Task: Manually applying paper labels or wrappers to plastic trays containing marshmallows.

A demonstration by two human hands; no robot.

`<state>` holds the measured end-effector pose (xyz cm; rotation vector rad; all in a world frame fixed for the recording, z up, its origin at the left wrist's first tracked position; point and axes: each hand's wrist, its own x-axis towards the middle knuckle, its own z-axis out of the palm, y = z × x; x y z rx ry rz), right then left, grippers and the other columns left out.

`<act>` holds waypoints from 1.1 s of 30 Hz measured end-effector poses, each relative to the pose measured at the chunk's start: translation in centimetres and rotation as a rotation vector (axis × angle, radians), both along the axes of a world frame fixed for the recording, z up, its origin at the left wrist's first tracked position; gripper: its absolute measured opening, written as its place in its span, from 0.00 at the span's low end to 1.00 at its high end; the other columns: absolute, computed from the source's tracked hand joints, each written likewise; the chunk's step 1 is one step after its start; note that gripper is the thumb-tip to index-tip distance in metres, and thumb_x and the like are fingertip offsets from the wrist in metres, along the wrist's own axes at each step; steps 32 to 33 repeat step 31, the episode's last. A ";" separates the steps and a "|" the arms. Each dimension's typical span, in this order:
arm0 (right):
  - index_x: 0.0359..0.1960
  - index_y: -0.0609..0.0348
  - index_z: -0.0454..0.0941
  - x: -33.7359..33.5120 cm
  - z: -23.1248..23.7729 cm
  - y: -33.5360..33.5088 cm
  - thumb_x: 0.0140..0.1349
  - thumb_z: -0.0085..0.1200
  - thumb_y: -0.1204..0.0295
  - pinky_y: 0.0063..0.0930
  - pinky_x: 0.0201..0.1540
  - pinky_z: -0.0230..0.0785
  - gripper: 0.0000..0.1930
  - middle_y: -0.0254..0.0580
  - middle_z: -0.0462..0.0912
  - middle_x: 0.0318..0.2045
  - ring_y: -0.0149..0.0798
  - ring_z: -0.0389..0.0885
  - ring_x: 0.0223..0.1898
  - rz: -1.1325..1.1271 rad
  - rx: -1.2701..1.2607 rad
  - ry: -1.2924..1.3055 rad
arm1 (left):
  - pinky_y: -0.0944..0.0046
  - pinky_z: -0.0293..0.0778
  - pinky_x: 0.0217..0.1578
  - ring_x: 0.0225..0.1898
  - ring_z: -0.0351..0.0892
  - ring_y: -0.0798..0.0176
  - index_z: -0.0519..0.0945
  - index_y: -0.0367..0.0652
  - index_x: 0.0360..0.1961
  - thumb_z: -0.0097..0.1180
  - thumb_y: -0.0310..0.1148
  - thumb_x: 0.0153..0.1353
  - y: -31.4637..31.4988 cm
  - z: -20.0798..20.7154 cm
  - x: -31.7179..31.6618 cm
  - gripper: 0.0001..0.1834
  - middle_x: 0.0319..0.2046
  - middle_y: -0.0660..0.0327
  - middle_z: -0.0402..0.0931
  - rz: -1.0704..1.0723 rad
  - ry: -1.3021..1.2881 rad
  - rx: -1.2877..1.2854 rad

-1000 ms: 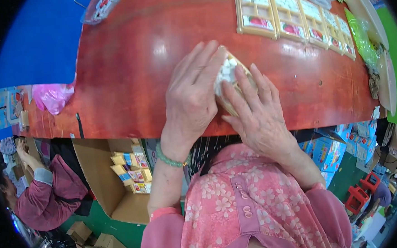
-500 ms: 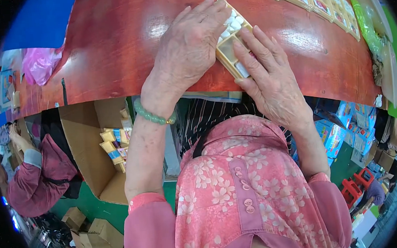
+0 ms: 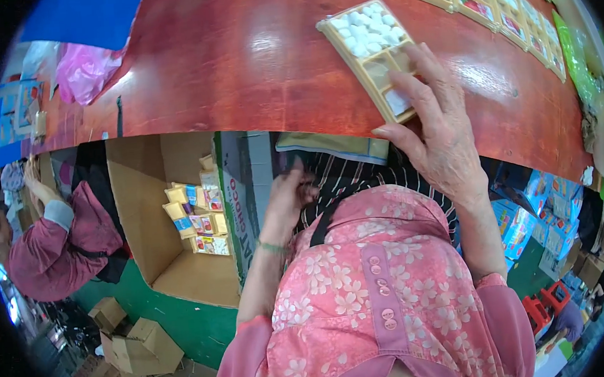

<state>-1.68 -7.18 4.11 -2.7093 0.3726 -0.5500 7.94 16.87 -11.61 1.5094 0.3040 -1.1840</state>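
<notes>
A cream plastic tray with compartments lies slanted on the red-brown table. Small white rounded pieces fill its large far section. The smaller near sections include bare ones and one with a white card. My right hand grips the tray's near right side, thumb at the near corner and fingers over the edge, hiding part of the compartments. My left hand is below the table edge by my lap, blurred and partly in shadow; what its fingers do is unclear. A green bead bracelet circles that wrist.
Similar trays with printed cards line the far right of the table. A cardboard box holding several small cream packs stands below at left. A pink plastic bag lies far left. Another person in a maroon sleeve is at left.
My left hand has left the tray and dropped below the table edge, uncovering the white pieces. My right hand stays on the tray. The view has shifted slightly.
</notes>
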 end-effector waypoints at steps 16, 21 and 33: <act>0.32 0.66 0.76 -6.2 -5.6 2.9 0.56 0.57 0.65 0.41 0.38 0.71 0.14 0.55 0.79 0.35 0.53 0.79 0.35 0.099 0.492 0.113 | 0.56 0.67 0.53 0.48 0.74 0.56 0.73 0.35 0.47 0.53 0.19 0.50 -0.3 -2.6 0.3 0.19 0.45 0.54 0.75 0.527 0.022 -0.596; 0.46 0.66 0.74 -4.0 -9.9 2.4 0.58 0.55 0.61 0.46 0.50 0.64 0.21 0.62 0.76 0.42 0.59 0.74 0.48 -0.194 0.409 0.283 | 0.55 0.66 0.55 0.48 0.74 0.56 0.73 0.35 0.47 0.52 0.16 0.48 3.6 -1.4 -1.5 0.21 0.46 0.53 0.75 0.459 0.035 -0.454; 0.67 0.51 0.51 -2.2 -10.0 3.6 0.56 0.49 0.41 0.33 0.62 0.54 0.43 0.56 0.60 0.63 0.48 0.64 0.62 0.025 0.504 0.941 | 0.52 0.59 0.61 0.59 0.68 0.54 0.63 0.35 0.59 0.54 0.15 0.42 2.9 1.8 3.2 0.37 0.55 0.53 0.70 -0.230 -0.167 -0.198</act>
